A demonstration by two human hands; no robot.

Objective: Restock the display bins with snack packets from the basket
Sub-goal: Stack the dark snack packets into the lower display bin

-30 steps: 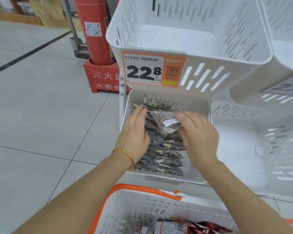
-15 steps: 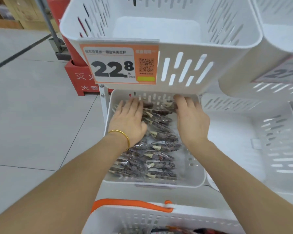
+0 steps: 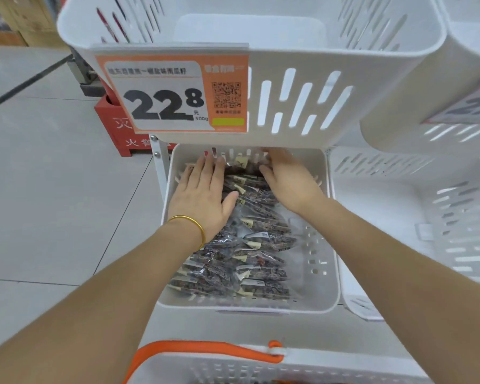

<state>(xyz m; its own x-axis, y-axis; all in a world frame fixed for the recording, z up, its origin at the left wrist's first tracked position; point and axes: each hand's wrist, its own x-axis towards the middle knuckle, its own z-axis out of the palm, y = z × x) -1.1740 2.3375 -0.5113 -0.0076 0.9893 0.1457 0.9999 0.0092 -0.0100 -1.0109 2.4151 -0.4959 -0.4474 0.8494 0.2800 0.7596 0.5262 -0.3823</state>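
A lower white display bin holds several clear snack packets of dark pieces, lined up in rows. My left hand, with a gold bangle on the wrist, lies flat on the packets at the bin's far left, fingers straight. My right hand presses on the far packets with its fingers reaching under the upper bin, so the fingertips are partly hidden. The white basket with an orange handle sits at the bottom edge; its contents are out of view.
The upper bin carries an orange price tag reading 22.8 and overhangs the lower bin's far end. More white bins stand to the right. A red fire-equipment stand is on the tiled floor at the left.
My right hand let go of the packet it held a second ago. Both hands moved deeper into the lower bin and now lie flat on the packets. The view shifted closer.
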